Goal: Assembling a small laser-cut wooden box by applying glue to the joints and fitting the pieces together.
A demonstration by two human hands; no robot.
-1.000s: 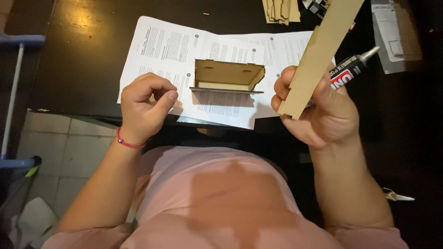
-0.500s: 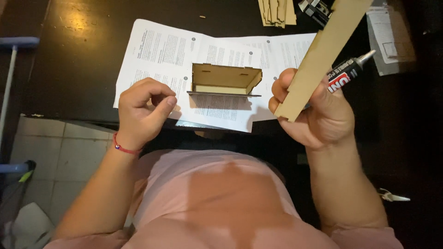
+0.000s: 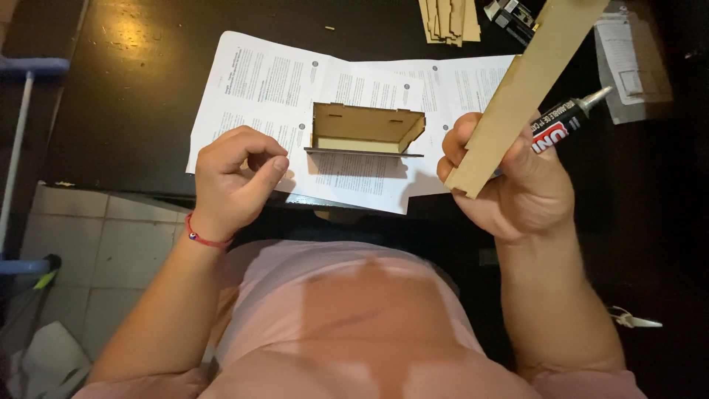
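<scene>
— Where is the wooden strip?

— The long flat wooden strip (image 3: 521, 96) is in my right hand (image 3: 517, 185). Its lower end sits between my thumb and fingers, and the rest slants up and away to the right, out past the top edge of the view.

— How tight is that hand?

— Closed around it. The same hand also holds a glue tube (image 3: 565, 127), pinned behind the strip, with its nozzle pointing up to the right.

— And your left hand?

— My left hand (image 3: 235, 181) is loosely curled, thumb tip against the forefinger. I cannot tell whether anything small is pinched there. It rests on the near left part of the printed paper sheet (image 3: 258, 85).

— What lies between the hands?

— A small wooden box frame (image 3: 365, 129), half built, stands on the paper, apart from both hands, nearer my right.

— Anything farther out?

— The paper lies on a dark table (image 3: 125, 96). At the far edge there is a stack of wooden pieces (image 3: 447, 18), well apart from the strip.
</scene>
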